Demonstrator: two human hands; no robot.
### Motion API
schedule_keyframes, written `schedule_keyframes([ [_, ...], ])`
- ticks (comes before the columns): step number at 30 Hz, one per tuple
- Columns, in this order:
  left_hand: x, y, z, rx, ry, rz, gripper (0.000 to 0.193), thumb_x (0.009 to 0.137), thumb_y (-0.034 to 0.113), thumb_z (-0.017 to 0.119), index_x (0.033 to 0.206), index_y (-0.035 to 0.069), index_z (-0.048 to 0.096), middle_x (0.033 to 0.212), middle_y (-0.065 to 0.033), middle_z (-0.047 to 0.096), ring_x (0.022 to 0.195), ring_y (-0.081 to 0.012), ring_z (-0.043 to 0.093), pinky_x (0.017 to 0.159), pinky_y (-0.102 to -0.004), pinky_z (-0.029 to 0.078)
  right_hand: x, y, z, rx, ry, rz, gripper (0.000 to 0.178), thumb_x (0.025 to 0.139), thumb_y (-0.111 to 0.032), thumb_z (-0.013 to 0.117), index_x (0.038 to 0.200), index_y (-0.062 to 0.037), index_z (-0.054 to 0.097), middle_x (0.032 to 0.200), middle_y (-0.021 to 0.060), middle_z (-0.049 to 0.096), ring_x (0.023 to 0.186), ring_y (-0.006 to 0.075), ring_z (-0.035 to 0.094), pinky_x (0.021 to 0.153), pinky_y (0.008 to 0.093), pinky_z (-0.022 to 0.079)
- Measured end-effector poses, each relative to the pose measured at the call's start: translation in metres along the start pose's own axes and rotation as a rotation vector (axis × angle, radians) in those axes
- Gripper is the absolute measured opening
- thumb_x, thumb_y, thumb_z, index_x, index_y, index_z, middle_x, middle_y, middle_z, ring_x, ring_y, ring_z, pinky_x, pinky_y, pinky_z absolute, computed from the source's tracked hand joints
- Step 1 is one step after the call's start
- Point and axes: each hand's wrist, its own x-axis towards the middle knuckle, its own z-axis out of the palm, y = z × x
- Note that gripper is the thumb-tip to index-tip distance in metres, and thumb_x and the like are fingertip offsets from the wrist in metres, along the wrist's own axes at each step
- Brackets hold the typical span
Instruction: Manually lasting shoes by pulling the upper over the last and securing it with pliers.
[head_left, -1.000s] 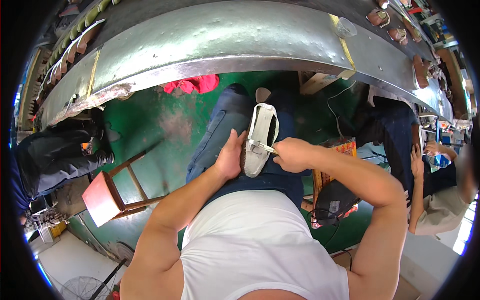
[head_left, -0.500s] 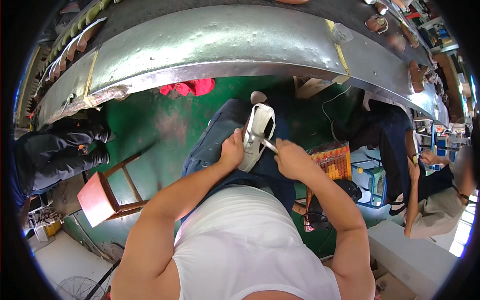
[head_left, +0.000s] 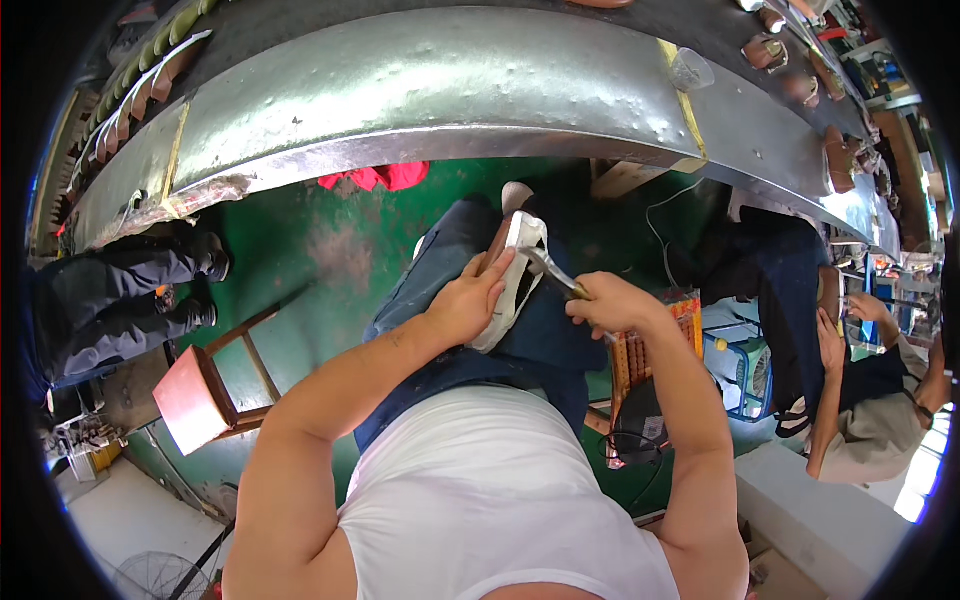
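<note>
Across my lap lies an unfinished shoe (head_left: 522, 235), with a pale rim around a dark middle and a brown side. My left hand (head_left: 470, 305) is closed on its left side, with the fingers laid along the edge. My right hand (head_left: 612, 302) is wrapped round the handles of metal pincers (head_left: 553, 270). The curved head of the pincers is at the shoe's right rim, near my left fingertips. Whether the jaws bite the edge is too small to tell.
A metal-covered bench (head_left: 430, 90) curves across the front, holding a clear cup (head_left: 690, 70) and brown shoes (head_left: 840, 160). A wooden stool (head_left: 195, 400) stands left, near another person's legs (head_left: 130, 310). To the right, a co-worker (head_left: 870, 430) sits near a blue-framed rack (head_left: 740, 365).
My right hand and the pincers have shifted right, and the head of the pincers has moved up the rim. My left hand has slid further up over the shoe, its fingers now straighter.
</note>
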Motion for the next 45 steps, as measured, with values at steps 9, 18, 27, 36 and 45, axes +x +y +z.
schedule_keyframes([
  [9,-0.014,0.028,-0.019,0.09,-0.122,-0.025,0.067,0.096,0.031,0.056,0.153,0.011,0.028,0.138,-0.0359,0.044,0.105,-0.0479,0.062,0.093,-0.0446,0.051,0.029,0.0,0.019,-0.417,0.436,-0.245,0.041,0.1,-0.035,0.048,0.092,0.0049,0.055,0.081,0.0298,0.064,0.082,0.0475,0.063,0.075,0.0537,0.049],
  [18,-0.046,0.01,0.01,-0.317,0.05,-0.167,0.091,0.081,0.024,0.073,0.152,-0.001,0.022,0.121,-0.0337,0.06,0.113,-0.0418,0.062,0.098,-0.04,0.047,0.0,0.013,0.071,-0.337,0.334,-0.255,0.042,0.1,-0.038,0.049,0.094,0.003,0.057,0.085,0.0291,0.064,0.086,0.0486,0.061,0.077,0.0501,0.049],
  [27,-0.019,0.05,-0.112,-0.242,0.279,0.065,0.069,0.075,0.01,0.079,0.133,-0.001,0.044,0.106,-0.0235,0.067,0.097,-0.0298,0.067,0.086,-0.0353,0.053,-0.026,0.036,0.053,0.327,0.475,-0.144,0.028,0.096,-0.028,0.059,0.095,-0.0001,0.059,0.073,0.0063,0.065,0.066,0.0127,0.062,0.06,0.0297,0.049],
  [36,0.065,0.013,-0.048,-0.714,-0.105,-0.308,0.048,0.089,0.022,0.073,0.125,-0.005,0.058,0.107,-0.0103,0.068,0.09,-0.0167,0.065,0.08,-0.0331,0.053,-0.027,0.046,0.059,0.333,0.335,-0.171,0.022,0.093,-0.021,0.061,0.106,-0.0033,0.06,0.077,0.0048,0.064,0.07,0.0143,0.06,0.067,0.0309,0.049],
  [45,-0.015,0.018,-0.022,-0.024,0.121,-0.053,0.032,0.093,0.018,0.056,0.116,-0.004,0.063,0.09,-0.0248,0.068,0.085,-0.0406,0.066,0.078,-0.0483,0.053,-0.043,0.009,0.055,-0.097,0.247,-0.338,0.024,0.091,-0.017,0.059,0.103,0.0025,0.056,0.083,0.0214,0.062,0.08,0.0359,0.064,0.074,0.041,0.049],
])
